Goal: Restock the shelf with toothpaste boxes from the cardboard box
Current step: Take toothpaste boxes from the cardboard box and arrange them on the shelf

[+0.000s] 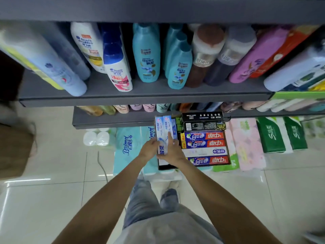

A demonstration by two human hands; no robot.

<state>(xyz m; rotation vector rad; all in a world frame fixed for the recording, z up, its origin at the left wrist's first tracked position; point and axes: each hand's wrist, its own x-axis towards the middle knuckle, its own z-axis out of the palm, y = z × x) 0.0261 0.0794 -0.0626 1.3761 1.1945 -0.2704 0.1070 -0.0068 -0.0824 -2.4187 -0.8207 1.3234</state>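
Note:
Two light-blue toothpaste boxes (164, 131) stand on end side by side at the left end of the cardboard box (167, 166). My left hand (149, 148) grips their lower left side. My right hand (173, 150) holds them from the right, with a finger stretched up along the front. To the right, the cardboard box holds several blue-and-red toothpaste boxes (205, 143) lying flat, a white one (204, 152) and black ones (202, 121) at the back.
The cardboard box sits on tissue packs (130, 145) on the floor below the grey shelves (140, 97). Shampoo bottles (146, 55) fill the upper shelf. Pink and green paper packs (246, 143) lie to the right. My legs stand on pale tiles.

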